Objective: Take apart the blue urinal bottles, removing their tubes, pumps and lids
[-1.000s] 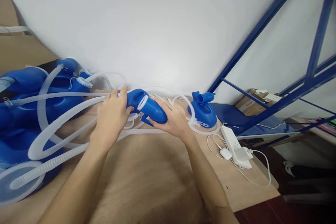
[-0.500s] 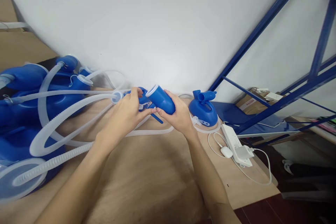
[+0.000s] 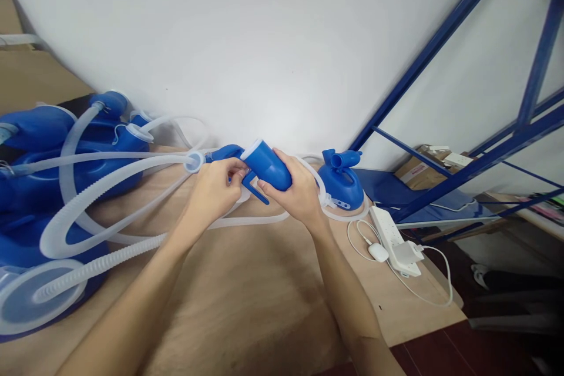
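Note:
My right hand [image 3: 299, 188] is wrapped round a blue plastic cup [image 3: 269, 165] with a white rim, tilted with its rim end up and to the left. Just left of that rim, my left hand [image 3: 220, 185] has its thumb and forefinger pinched together. What sits between those fingertips is too small to make out. Behind and below the cup lies a blue handle-shaped part [image 3: 258, 190], partly hidden by the hands. A white-rimmed fitting [image 3: 194, 161] on a clear hose rests by my left knuckles.
Several blue jugs [image 3: 30, 235] and clear corrugated hoses [image 3: 97, 188] crowd the left of the wooden table [image 3: 238, 305]. To the right are a blue bottle with a handle [image 3: 342, 185], a white power strip [image 3: 392, 241] with cables, and a blue metal rack [image 3: 432, 53].
My left hand has drawn down slightly, and its fingers have gone from spread apart to pinched together. The cup in my right hand has barely moved; the view has shifted a little.

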The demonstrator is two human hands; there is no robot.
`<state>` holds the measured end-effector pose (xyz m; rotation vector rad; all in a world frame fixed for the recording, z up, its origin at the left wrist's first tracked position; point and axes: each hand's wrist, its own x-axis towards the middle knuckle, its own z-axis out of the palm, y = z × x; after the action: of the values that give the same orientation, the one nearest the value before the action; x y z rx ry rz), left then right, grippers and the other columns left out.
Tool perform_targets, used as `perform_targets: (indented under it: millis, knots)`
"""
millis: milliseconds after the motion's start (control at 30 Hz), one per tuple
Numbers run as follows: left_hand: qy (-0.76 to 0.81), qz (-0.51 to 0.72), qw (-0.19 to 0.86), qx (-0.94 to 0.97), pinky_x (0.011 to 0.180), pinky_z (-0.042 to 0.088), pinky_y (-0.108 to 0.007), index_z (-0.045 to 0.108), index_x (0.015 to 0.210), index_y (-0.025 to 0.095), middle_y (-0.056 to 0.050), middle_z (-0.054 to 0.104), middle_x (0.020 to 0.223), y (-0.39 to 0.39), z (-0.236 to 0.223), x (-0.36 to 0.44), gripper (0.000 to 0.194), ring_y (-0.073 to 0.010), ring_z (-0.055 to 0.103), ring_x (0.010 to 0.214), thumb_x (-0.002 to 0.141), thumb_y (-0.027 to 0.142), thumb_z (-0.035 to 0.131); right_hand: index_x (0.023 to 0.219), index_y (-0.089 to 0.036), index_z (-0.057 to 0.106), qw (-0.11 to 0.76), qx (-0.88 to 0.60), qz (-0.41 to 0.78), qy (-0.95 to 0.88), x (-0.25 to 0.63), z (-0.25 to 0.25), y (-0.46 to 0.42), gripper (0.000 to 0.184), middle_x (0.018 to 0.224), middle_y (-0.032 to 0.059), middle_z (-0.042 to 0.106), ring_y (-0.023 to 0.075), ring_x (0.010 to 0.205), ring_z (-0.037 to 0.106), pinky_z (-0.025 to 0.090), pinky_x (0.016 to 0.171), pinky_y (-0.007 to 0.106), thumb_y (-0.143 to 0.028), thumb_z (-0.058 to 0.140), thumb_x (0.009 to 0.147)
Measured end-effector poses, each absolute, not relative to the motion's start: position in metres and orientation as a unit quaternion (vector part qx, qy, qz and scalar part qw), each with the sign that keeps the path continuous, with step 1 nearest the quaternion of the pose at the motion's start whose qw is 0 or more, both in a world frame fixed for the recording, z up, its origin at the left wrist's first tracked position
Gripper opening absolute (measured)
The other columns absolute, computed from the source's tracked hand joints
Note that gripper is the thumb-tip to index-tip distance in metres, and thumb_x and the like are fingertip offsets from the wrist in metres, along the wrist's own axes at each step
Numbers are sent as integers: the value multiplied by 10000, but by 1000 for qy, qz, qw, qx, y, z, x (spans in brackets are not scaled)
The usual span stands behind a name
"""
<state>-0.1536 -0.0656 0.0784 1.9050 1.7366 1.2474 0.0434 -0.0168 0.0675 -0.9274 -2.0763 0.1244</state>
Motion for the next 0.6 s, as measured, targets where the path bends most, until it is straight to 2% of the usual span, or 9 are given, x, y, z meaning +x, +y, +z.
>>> perform_targets:
  millis: [200, 367, 433, 533, 600]
  knots:
    - [668, 446, 74, 591, 805, 528, -364, 777, 1057, 157, -99, 817, 940, -55, 73, -157, 367, -272, 744, 848, 942, 219, 434, 1473, -232, 604, 440, -368, 14, -819, 31, 61, -28, 626, 1402, 106, 727, 321, 1248, 706, 575, 1081, 474, -448, 757, 906]
    - [724, 213, 10, 655, 766, 525, -409, 769, 1143, 208, -154, 801, 1050, -61, 67, -175, 355, -365, 752, 946, 981, 205, 453, 1493, -243, 598, 391, -364, 19, -845, 37, 68, -31, 670, 1423, 94, 715, 319, 1258, 702, 569, 1088, 457, -486, 789, 898]
    - [739, 164, -1, 653, 779, 537, -436, 768, 1163, 195, -197, 783, 1136, -63, 64, -177, 373, -405, 740, 1036, 963, 151, 456, 1500, -255, 600, 361, -376, 18, -853, 43, 70, -27, 664, 1413, 84, 719, 322, 1232, 713, 588, 1046, 465, -475, 791, 903]
    - [739, 205, -15, 642, 866, 553, -449, 733, 1250, 185, -194, 759, 1262, -64, 67, -173, 386, -397, 699, 1192, 978, 162, 461, 1523, -264, 590, 321, -389, 11, -863, 50, 70, -20, 684, 1434, 77, 708, 326, 1219, 718, 613, 984, 466, -433, 810, 897]
    - [705, 313, 10, 636, 895, 561, -423, 729, 1224, 188, -147, 790, 1191, -65, 75, -169, 334, -344, 728, 1127, 994, 259, 496, 1535, -274, 583, 297, -376, 9, -878, 52, 69, -18, 705, 1465, 70, 694, 325, 1240, 711, 614, 983, 463, -421, 824, 889]
